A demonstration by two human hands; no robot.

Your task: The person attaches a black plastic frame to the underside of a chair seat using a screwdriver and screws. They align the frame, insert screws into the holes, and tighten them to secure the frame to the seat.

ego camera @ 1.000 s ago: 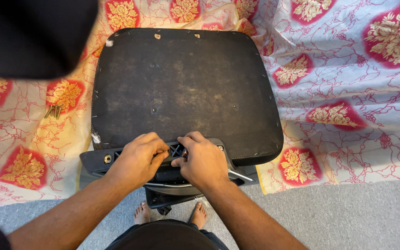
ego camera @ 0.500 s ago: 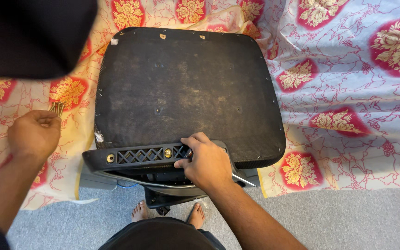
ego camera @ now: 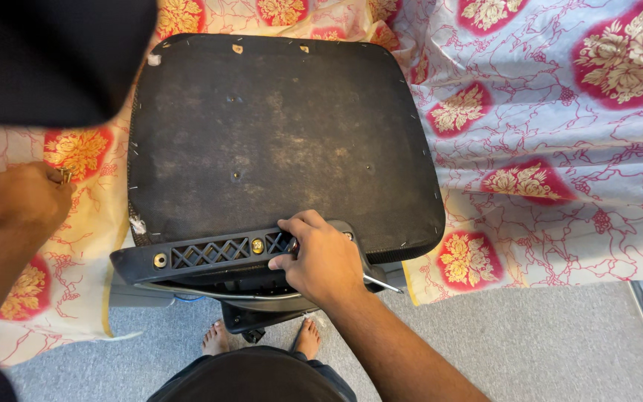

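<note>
A dark, worn chair seat (ego camera: 277,141) lies upside down on a flowered cloth. Along its near edge runs a black plastic bracket (ego camera: 202,254) with a lattice pattern and brass-coloured bolts. My right hand (ego camera: 320,259) grips the right end of this bracket, thumb on top. My left hand (ego camera: 25,195) rests closed on the cloth to the left of the seat, pinching something small and metallic that I cannot make out.
The flowered cloth (ego camera: 560,149) covers the surface on both sides of the seat. A dark blurred shape (ego camera: 46,59) fills the upper left. Below are grey carpet (ego camera: 530,350), my bare feet (ego camera: 217,341) and a metal rod (ego camera: 385,283) sticking out under the bracket.
My left hand left the bracket and moved out to the cloth on the left. My right hand stayed on the bracket.
</note>
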